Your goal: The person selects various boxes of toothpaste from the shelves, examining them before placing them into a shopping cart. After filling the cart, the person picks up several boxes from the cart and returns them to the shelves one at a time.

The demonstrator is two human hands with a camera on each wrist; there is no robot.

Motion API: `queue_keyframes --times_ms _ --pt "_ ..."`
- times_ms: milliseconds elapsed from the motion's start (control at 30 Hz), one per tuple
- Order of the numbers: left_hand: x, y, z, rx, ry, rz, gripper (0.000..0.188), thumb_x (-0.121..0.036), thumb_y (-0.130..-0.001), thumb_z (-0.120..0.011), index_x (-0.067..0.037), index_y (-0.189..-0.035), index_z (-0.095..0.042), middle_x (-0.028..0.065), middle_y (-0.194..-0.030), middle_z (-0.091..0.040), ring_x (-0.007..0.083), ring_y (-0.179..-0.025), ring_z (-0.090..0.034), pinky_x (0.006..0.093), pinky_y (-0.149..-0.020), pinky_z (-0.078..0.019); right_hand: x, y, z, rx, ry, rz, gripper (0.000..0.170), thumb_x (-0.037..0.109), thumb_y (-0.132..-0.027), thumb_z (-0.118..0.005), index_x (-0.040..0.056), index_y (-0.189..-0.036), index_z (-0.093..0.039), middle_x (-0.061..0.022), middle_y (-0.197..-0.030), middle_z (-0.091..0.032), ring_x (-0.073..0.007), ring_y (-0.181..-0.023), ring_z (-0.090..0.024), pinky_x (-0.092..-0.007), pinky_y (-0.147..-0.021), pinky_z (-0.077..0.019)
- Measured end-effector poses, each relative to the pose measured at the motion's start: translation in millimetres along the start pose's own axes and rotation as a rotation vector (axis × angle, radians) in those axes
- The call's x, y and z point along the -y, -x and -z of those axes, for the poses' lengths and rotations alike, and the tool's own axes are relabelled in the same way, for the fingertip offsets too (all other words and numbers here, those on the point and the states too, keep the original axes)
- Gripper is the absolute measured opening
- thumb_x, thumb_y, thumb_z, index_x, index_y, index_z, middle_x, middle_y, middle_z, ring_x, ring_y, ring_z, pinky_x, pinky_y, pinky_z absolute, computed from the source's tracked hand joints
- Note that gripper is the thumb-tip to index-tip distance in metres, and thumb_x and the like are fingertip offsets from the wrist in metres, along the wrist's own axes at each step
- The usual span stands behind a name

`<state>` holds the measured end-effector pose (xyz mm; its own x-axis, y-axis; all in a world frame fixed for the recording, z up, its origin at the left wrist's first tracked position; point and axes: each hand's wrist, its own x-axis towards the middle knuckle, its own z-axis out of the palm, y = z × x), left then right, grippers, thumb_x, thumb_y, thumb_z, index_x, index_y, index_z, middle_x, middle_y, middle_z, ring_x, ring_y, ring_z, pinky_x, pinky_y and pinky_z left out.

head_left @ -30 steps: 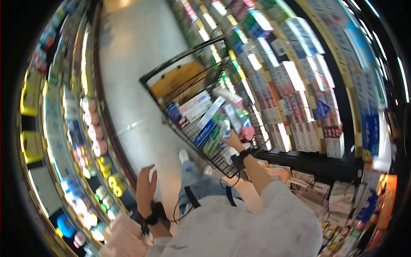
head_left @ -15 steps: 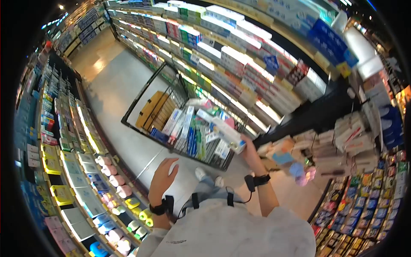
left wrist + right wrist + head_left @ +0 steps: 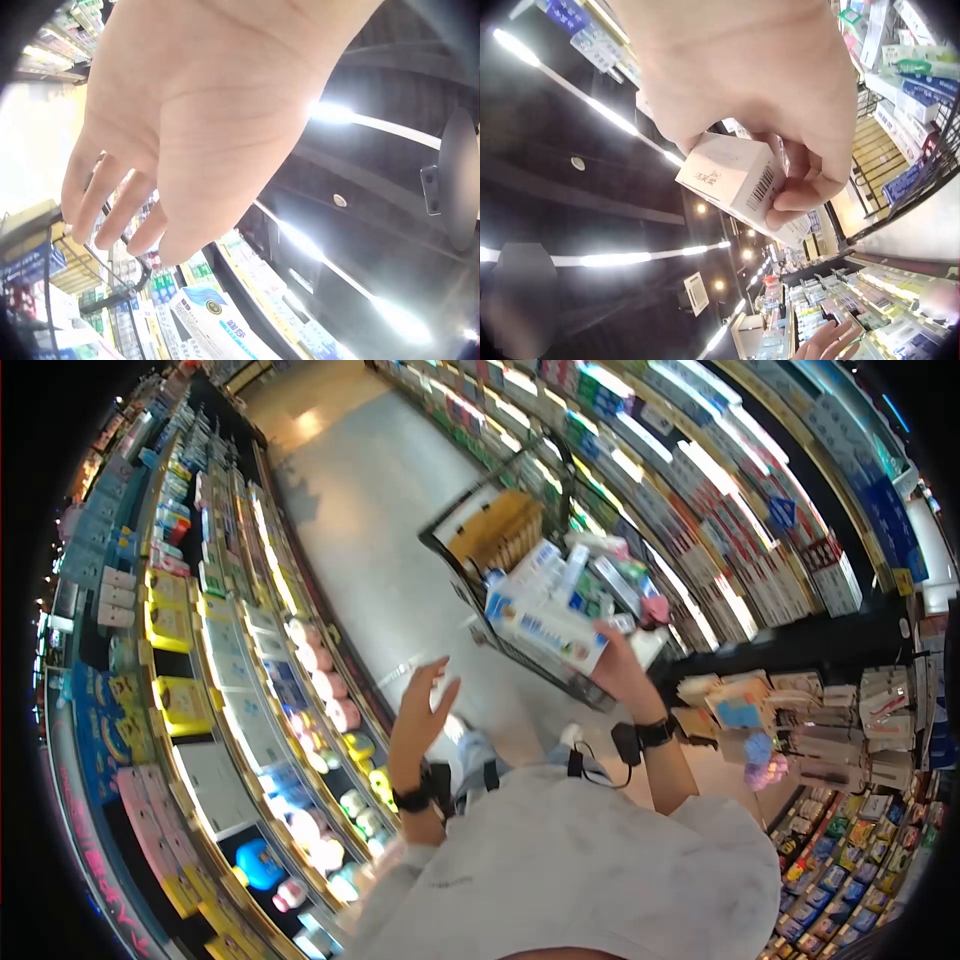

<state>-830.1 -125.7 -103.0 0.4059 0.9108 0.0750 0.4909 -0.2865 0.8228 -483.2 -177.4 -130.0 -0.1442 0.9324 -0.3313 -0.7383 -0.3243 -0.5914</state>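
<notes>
A long white and blue box (image 3: pixel 548 628) is held at one end by the right hand (image 3: pixel 628 678), over the near side of the black wire cart (image 3: pixel 480 622). In the right wrist view the right hand (image 3: pixel 757 82) pinches the box (image 3: pixel 731 176) between thumb and curled fingers, its barcode end showing. The left hand (image 3: pixel 422 722) is raised left of the cart, fingers apart, touching nothing. In the left wrist view the left hand (image 3: pixel 195 127) has the white box (image 3: pixel 217 322) beyond its fingers. Several boxes and packs lie inside the cart, with a pink item (image 3: pixel 655 609) at its right.
Shelves of bottles and yellow packs (image 3: pixel 183 705) run along the left. Shelves of boxed goods (image 3: pixel 740 550) stand on the right, close beside the cart. Hanging packs (image 3: pixel 820 740) are right of the right hand. Grey aisle floor (image 3: pixel 370 530) stretches ahead between the shelves.
The right hand was reaching into the cart, then lifted a long box out; now the box lies more across, its broad face showing. The view has turned, and the left hand stays raised.
</notes>
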Motion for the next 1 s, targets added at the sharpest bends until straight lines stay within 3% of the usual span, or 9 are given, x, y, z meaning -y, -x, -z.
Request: queue_keyframes --times_ms 33,100,167,233,333,467,633,800,1000 --pt "21.0 4.1 17.7 -0.034 -0.091 -0.006 0.053 -0.014 -0.097 -0.076 -0.003 -0.145 -0.055 0.0152 -0.135 -0.065 0.026 -0.119 -0.066 0.038 -0.099 -0.0546 -12.5 -14.8 -39.0 -0.072 0.046 -0.009 0.057 0.038 -0.107 -0.057 -0.0026 -0.147 -0.052 -0.0144 -0.146 -0.061 -0.0241 -0.127 -0.063 -0.0395 -0.107 -0.0518" --pt "49.0 8.6 58.3 -0.053 0.094 0.095 0.093 -0.017 -0.087 -0.086 -0.007 -0.163 -0.034 0.0197 -0.148 -0.053 0.0291 -0.124 -0.062 0.0404 -0.103 -0.053 -65.9 -75.1 -48.5 0.134 0.196 -0.091 0.045 0.031 -0.11 -0.055 0.0018 -0.145 -0.057 -0.0062 -0.137 -0.064 -0.0163 -0.122 -0.062 -0.0302 -0.108 -0.0494" --pt "77.2 6.3 98.3 -0.062 0.195 0.174 0.106 -0.014 -0.084 -0.089 -0.006 -0.167 -0.023 0.0202 -0.152 -0.05 0.0301 -0.125 -0.06 0.0411 -0.103 -0.0521 -113.9 -120.0 -69.2 0.253 0.441 -0.157 0.044 0.03 -0.112 -0.051 0.0026 -0.146 -0.056 -0.0045 -0.133 -0.065 -0.0157 -0.12 -0.062 -0.0302 -0.111 -0.0466" --pt "95.1 -2.1 135.2 -0.088 0.259 0.182 0.097 -0.013 -0.082 -0.089 -0.002 -0.161 -0.033 0.0173 -0.139 -0.06 0.0254 -0.117 -0.063 0.0375 -0.099 -0.0532 -135.9 -161.4 -97.8 0.353 0.395 -0.239 0.047 0.033 -0.113 -0.048 -0.001 -0.145 -0.055 -0.0065 -0.137 -0.064 -0.0166 -0.119 -0.062 -0.0311 -0.112 -0.0458" --pt "100.2 -27.8 185.0 -0.113 0.365 0.208 0.081 -0.015 -0.079 -0.092 0.002 -0.145 -0.048 0.0156 -0.12 -0.07 0.02 -0.107 -0.068 0.0331 -0.094 -0.0552 -107.6 -162.0 -211.1 0.315 0.276 -0.382 0.054 0.036 -0.114 -0.042 -0.0082 -0.142 -0.054 -0.0118 -0.142 -0.063 -0.018 -0.114 -0.064 -0.0356 -0.108 -0.0497" --pt "125.3 -76.5 214.2 -0.146 0.265 0.114 0.065 -0.017 -0.077 -0.095 0.002 -0.126 -0.057 0.0118 -0.104 -0.074 0.0177 -0.094 -0.07 0.0338 -0.087 -0.0557 -111.4 -214.7 -216.3 0.286 0.307 -0.325 0.051 0.039 -0.114 -0.043 -0.0036 -0.138 -0.057 -0.0085 -0.13 -0.067 -0.0132 -0.101 -0.064 -0.0333 -0.094 -0.0548" --pt "154.3 -151.9 250.1 -0.151 0.26 0.207 0.056 -0.017 -0.082 -0.09 0.003 -0.123 -0.059 0.0122 -0.103 -0.074 0.0173 -0.093 -0.069 0.033 -0.086 -0.0552 -99.5 -284.4 -228.2 0.194 0.455 -0.164 0.051 0.046 -0.113 -0.047 0.0007 -0.135 -0.057 -0.0064 -0.116 -0.065 -0.0092 -0.09 -0.06 -0.027 -0.083 -0.0553" --pt "176.2 -251.7 292.8 -0.142 0.166 0.234 0.048 -0.019 -0.089 -0.084 0.004 -0.123 -0.06 0.0141 -0.102 -0.073 0.017 -0.094 -0.068 0.0322 -0.086 -0.0551 -73.2 -391.2 -257.4 0.183 0.62 0.016 0.063 0.035 -0.102 -0.073 -0.001 -0.147 -0.046 -0.0106 -0.123 -0.065 -0.0149 -0.106 -0.065 -0.0309 -0.091 -0.0584" --pt "195.3 -399.0 334.0 -0.083 0.001 0.124 0.041 -0.019 -0.093 -0.081 0.003 -0.121 -0.061 0.0123 -0.1 -0.074 0.0177 -0.088 -0.07 0.0338 -0.079 -0.0552 -27.8 -537.8 -255.2 0.121 0.58 0.211 0.066 0.03 -0.1 -0.075 0.0 -0.149 -0.042 -0.0148 -0.127 -0.066 -0.0199 -0.112 -0.067 -0.0293 -0.092 -0.0563"
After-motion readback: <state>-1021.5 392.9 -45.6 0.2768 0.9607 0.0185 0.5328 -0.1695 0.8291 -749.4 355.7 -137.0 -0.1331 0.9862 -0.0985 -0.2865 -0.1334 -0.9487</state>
